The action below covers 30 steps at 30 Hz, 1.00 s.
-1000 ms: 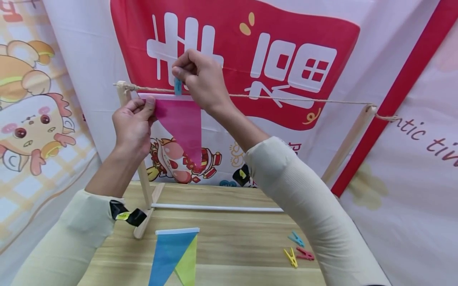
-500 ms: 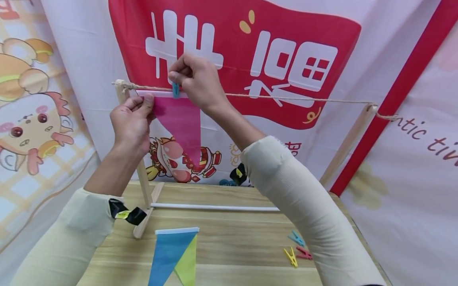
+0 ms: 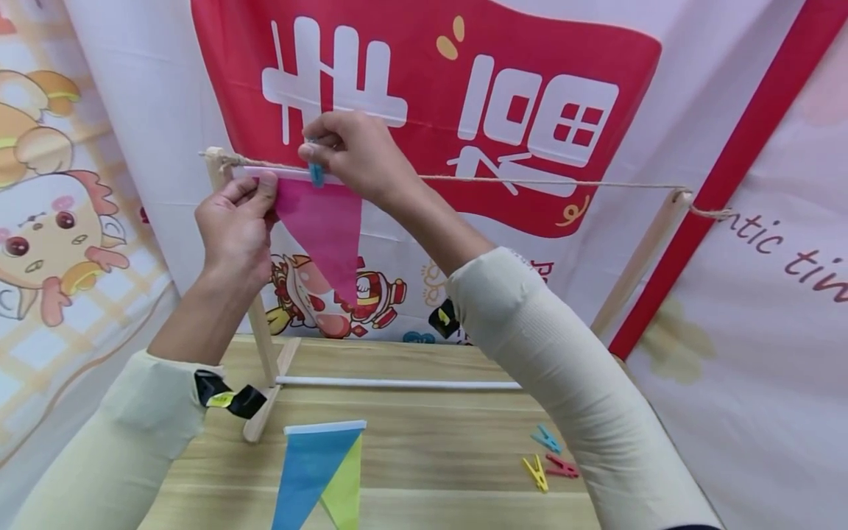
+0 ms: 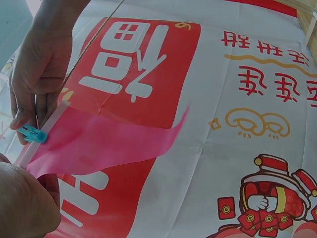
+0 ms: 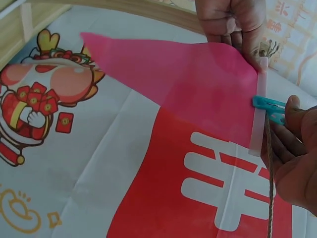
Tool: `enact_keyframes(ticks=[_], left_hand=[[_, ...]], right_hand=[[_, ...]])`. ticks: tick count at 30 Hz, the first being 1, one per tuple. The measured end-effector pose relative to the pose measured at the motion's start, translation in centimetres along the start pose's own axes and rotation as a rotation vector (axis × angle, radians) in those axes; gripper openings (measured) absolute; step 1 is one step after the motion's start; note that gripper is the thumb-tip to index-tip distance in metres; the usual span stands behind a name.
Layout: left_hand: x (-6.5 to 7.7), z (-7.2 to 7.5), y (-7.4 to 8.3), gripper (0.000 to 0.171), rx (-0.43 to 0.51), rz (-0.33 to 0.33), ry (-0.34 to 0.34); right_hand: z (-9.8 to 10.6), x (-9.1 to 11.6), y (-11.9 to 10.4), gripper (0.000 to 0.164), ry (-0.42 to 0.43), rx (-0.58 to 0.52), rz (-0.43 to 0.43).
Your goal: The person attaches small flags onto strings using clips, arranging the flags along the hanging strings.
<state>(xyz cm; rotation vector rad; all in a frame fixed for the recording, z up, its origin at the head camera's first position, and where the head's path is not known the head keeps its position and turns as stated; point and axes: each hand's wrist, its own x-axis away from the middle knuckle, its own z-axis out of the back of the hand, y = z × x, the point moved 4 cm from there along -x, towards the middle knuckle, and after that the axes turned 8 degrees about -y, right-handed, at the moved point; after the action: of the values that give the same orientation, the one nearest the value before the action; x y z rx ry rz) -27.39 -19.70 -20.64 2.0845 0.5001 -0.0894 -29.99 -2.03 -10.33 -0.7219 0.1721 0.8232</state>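
A pink triangular pennant (image 3: 324,232) with a pale top band hangs point down at the twine (image 3: 517,180), near its left end. My left hand (image 3: 233,232) pinches the band's left corner between thumb and fingers. Further right along the band, my right hand (image 3: 367,158) pinches a blue clothespin (image 3: 316,174) by its upper end. In the right wrist view the clothespin (image 5: 267,105) straddles the pale band (image 5: 258,126), and twine runs down beside it. The left wrist view shows the same clothespin (image 4: 33,134) across the band; whether its tips also enclose the twine I cannot tell.
Wooden posts (image 3: 639,261) hold the twine at both ends, and a white rod (image 3: 397,383) spans the bottom. On the wooden table (image 3: 437,442) lie blue (image 3: 308,467) and yellow-green (image 3: 346,486) pennants, with blue (image 3: 547,439), yellow (image 3: 535,473) and red (image 3: 563,466) clothespins at right.
My right hand has come down slightly, and the blue clothespin now sits lower, over the pink pennant's pale band. My left hand keeps its pinch on the corner.
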Motion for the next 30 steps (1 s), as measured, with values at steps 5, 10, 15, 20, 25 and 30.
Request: enact_keyframes(ticks=[5, 10, 15, 20, 25, 30], left_hand=[[0.0, 0.1, 0.1, 0.037, 0.019, 0.003, -0.011], [0.1, 0.1, 0.1, 0.039, 0.01, 0.008, -0.022], [0.2, 0.1, 0.0, 0.041, -0.005, 0.004, -0.028], [0.3, 0.5, 0.0, 0.051, -0.047, 0.013, -0.03], [0.4, 0.8, -0.3, 0.053, -0.083, 0.015, -0.041], [0.7, 0.9, -0.6, 0.05, -0.091, 0.002, -0.062]], right_hand=[[0.0, 0.1, 0.2, 0.043, 0.001, -0.003, -0.015], [0.0, 0.4, 0.4, 0.051, 0.014, 0.0, -0.014], [0.2, 0.8, 0.6, 0.051, 0.038, 0.035, 0.015], [0.4, 1.4, 0.6, 0.048, 0.067, 0.04, 0.032], [0.7, 2.4, 1.0, 0.042, 0.144, 0.051, 0.085], [1.4, 3.6, 1.7, 0.036, 0.212, 0.05, 0.152]])
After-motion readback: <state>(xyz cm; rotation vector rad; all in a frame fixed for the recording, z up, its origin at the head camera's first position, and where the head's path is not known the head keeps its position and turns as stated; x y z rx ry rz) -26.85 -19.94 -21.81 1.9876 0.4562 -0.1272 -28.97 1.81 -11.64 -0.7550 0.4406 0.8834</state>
